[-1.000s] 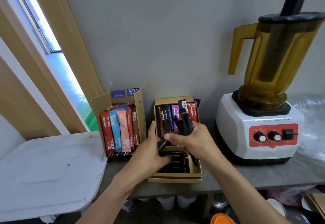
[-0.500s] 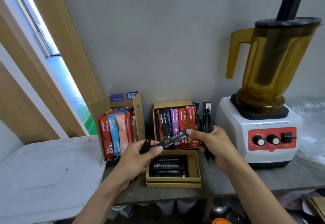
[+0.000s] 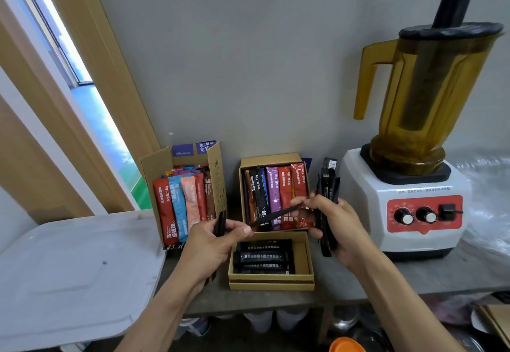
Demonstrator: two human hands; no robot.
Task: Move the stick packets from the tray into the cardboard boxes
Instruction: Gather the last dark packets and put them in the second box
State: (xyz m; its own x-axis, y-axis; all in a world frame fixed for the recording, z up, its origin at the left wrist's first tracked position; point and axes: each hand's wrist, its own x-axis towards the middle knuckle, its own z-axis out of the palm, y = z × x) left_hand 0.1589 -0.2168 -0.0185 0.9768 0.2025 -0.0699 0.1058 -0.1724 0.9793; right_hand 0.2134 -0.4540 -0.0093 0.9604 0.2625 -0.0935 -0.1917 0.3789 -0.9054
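Note:
A low cardboard tray (image 3: 303, 257) at the counter's front holds black stick packets (image 3: 263, 256) lying flat. Behind it an upright cardboard box (image 3: 269, 159) holds coloured packets on end. Another cardboard box (image 3: 215, 169) to the left is full of coloured packets. My right hand (image 3: 340, 227) grips a bundle of black packets (image 3: 327, 191) upright. My left hand (image 3: 214, 244) holds some black packets too. A single black packet (image 3: 271, 216) spans between the two hands, pinched at both ends.
A blender (image 3: 414, 186) with an amber jug stands on the counter at the right. A large white plastic lid (image 3: 69, 274) lies at the left, level with the counter. The grey wall is directly behind the boxes. Containers and an orange lid (image 3: 346, 345) sit below the counter.
Both hands lifted out of the tray with black packets and moved apart. The right hand's bundle swung to the right of the upright box. One packet now stretches between the hands.

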